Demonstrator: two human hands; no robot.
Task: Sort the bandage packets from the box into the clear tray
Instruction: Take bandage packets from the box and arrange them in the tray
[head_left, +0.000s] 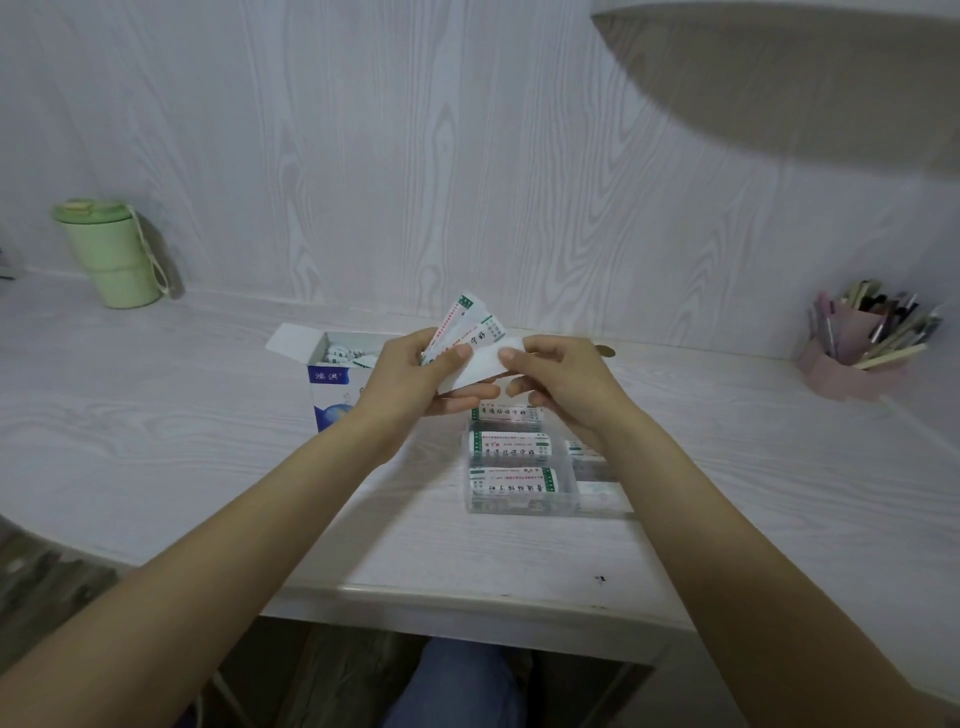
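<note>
My left hand (415, 376) grips a fanned stack of bandage packets (470, 325), white with green and red print, above the desk. My right hand (563, 382) pinches the nearest packet (480, 366), whose plain white back faces me, at its right end. Both hands hover just over the far edge of the clear tray (519, 506). The tray holds stacks of packets (511, 447) in its left column and a few more on the right, partly hidden by my right wrist. The open blue and white box (330, 379) stands left of the tray with more packets inside.
A green lidded cup (111, 252) stands at the back left against the wall. A pink holder full of pens (865, 343) sits at the far right. The pale wood-grain desk (156, 441) ends in a front edge near my legs.
</note>
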